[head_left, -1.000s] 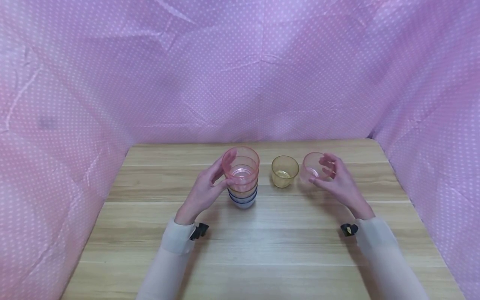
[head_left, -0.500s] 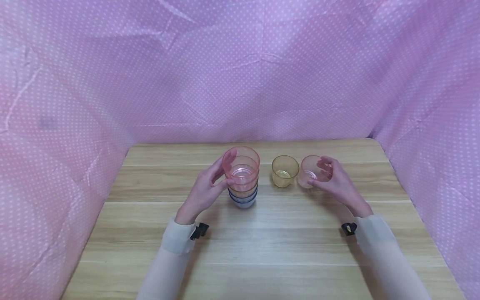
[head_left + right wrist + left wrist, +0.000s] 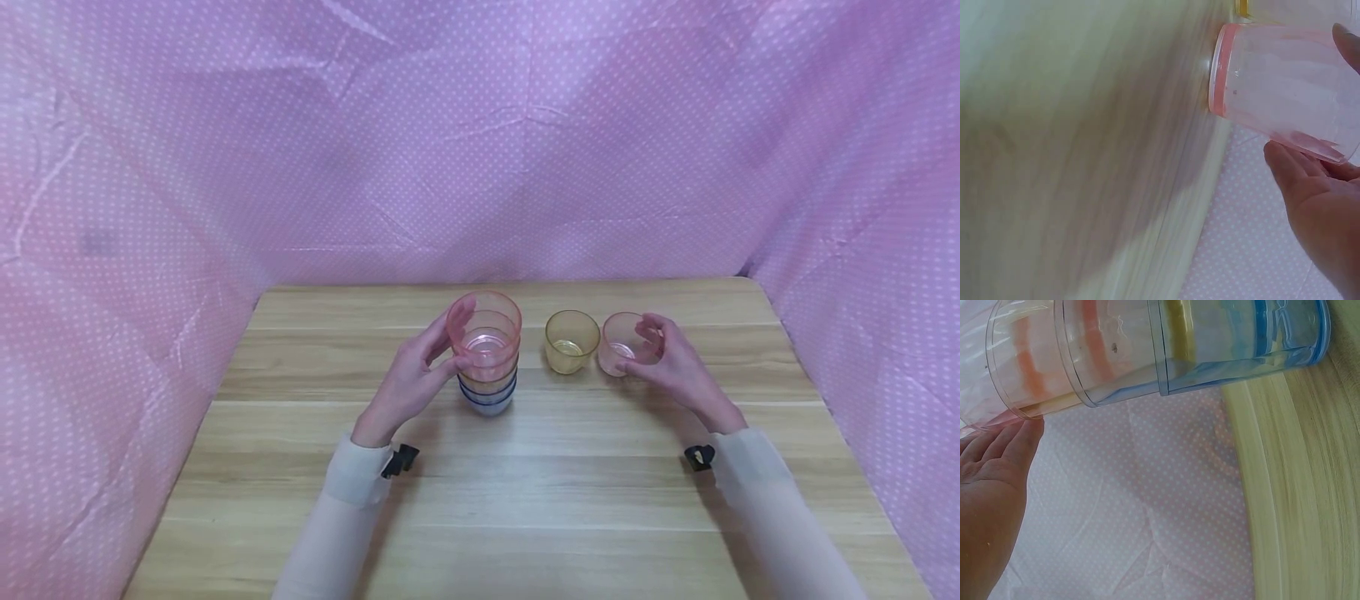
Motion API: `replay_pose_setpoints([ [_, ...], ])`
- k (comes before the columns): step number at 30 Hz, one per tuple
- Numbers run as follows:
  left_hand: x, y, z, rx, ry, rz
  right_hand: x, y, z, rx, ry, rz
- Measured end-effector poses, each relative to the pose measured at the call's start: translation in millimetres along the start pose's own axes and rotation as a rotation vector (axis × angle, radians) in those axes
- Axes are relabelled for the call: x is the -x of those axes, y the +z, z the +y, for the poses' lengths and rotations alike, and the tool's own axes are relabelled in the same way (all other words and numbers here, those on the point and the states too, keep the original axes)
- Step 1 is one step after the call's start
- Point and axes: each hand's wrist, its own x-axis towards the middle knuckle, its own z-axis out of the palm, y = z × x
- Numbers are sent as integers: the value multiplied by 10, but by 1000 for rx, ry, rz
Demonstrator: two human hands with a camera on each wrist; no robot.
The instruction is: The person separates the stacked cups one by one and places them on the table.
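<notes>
Above both hands [image 3: 408, 379] [image 3: 684, 371], our head view looks forward-down, sharing the held cups [image 3: 489, 393] [image 3: 613, 354] with close wrist views facing the fingers [image 3: 1282, 164].

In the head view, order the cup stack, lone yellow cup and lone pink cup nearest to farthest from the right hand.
1. Lone pink cup, in the right hand.
2. Lone yellow cup, just left.
3. Cup stack, farther left.

Dotted pink cloth [image 3: 525, 150] hangs behind and beside a wood-grain table [image 3: 562, 500].

There is one left hand [image 3: 407, 382], one right hand [image 3: 681, 375], one stack of see-through cups [image 3: 491, 387] too hard to count, one loose yellow cup [image 3: 570, 360], one loose pink cup [image 3: 618, 346] and one wooden table [image 3: 555, 500].
</notes>
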Motion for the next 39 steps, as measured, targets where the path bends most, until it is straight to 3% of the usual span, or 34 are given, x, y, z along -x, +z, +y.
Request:
replay_pose_setpoints([
  [7, 10, 0, -19, 8, 6, 4, 45, -3, -28, 20, -11, 16],
  [14, 18, 19, -17, 21, -16, 12, 186, 19, -235, -18, -58, 195],
  [19, 17, 29, -23, 32, -16, 21, 276, 98, -445, -133, -151, 361],
  [24, 15, 44, -35, 50, -15, 30, 320, 228, -665, -319, -336, 471],
  [28, 14, 54, -34, 67, -31, 36, 344, 344, -846, -455, -477, 482],
  [32, 19, 59, -26, 65, -45, 46, 359, 463, -1009, -513, -564, 453],
  [39, 31, 75, -45, 69, -46, 64, 356, 684, -1268, -533, -601, 372],
])
